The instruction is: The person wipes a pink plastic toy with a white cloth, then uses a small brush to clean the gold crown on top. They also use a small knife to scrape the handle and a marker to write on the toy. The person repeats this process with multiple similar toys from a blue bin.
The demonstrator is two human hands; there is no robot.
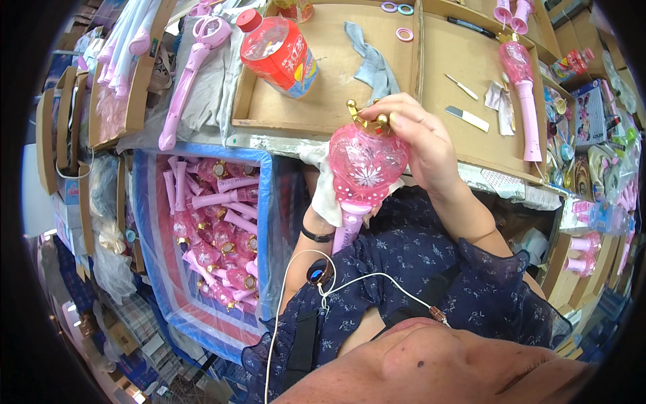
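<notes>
A pink toy wand (367,166) with a translucent heart-shaped head, a white snowflake print and a gold crown (371,121) stands before my chest. My right hand (421,136) grips the crown between thumb and fingers. Behind the wand, my left hand (314,218) is mostly hidden; it holds the wand near the neck through a white cloth (327,194). The lilac handle (348,230) points down towards my dress. A similar wand (525,96) lies in the cardboard tray at right.
A blue-edged bin (267,202) at left holds several pink wands. Cardboard trays (328,123) on the bench bear a red drink bottle (280,58), a grey-blue cloth (371,63), rings, a marker (472,27) and a flat blade (467,117). A lilac wand (189,81) lies on grey cloth.
</notes>
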